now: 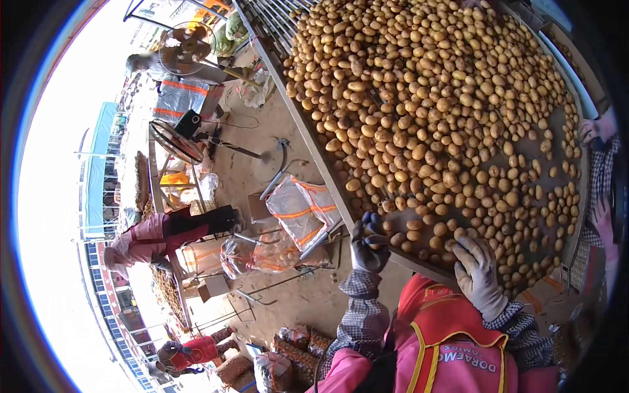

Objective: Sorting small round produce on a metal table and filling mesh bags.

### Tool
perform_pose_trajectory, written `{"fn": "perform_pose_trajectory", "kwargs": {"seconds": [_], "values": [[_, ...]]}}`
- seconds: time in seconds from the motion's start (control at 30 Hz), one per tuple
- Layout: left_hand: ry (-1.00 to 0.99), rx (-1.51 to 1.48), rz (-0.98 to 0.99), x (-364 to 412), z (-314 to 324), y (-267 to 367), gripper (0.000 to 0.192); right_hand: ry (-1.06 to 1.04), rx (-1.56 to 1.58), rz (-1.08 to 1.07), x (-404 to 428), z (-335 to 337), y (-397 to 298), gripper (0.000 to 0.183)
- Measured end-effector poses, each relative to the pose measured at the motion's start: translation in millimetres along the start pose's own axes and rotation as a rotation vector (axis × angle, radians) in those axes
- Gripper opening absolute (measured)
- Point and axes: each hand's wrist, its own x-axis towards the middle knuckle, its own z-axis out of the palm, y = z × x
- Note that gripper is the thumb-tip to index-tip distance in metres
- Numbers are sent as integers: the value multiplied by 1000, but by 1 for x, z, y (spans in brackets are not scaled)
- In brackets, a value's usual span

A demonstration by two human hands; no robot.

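Observation:
Many potatoes (422, 118) lie spread over a large metal sorting table (314, 142). My left hand (369, 245), in a dark-palmed glove, is at the table's near left corner, its fingers curled against a potato (377, 241) at the rim. Whether it grips that potato is not clear. My right hand (475, 272), in a pale, soiled work glove, rests over the table's near edge with its fingertips touching potatoes; its palm side is hidden. A few loose potatoes (414, 231) lie on the dark surface between the two hands.
Another person's hands (597, 130) are at the table's right edge. Left of the table, a clear bag with orange bands (300, 209) hangs on a metal frame. Fans (189, 46), filled potato sacks (280, 250) and co-workers (162, 236) are farther left. More sacks (295, 351) lie below.

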Motion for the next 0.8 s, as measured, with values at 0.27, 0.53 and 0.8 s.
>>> {"fn": "perform_pose_trajectory", "kwargs": {"seconds": [0.27, 0.53, 0.8], "values": [[823, 882, 810, -33, -22, 254, 71, -185, -16, 323, -129, -16, 46, 35], [-267, 2506, 1333, -7, -44, -45, 43, 139, -228, 277, -84, -16, 111, 39], [-193, 2814, 1235, -8, -61, -111, 46, 36, -222, 564, 52, 65, 93, 67]]}}
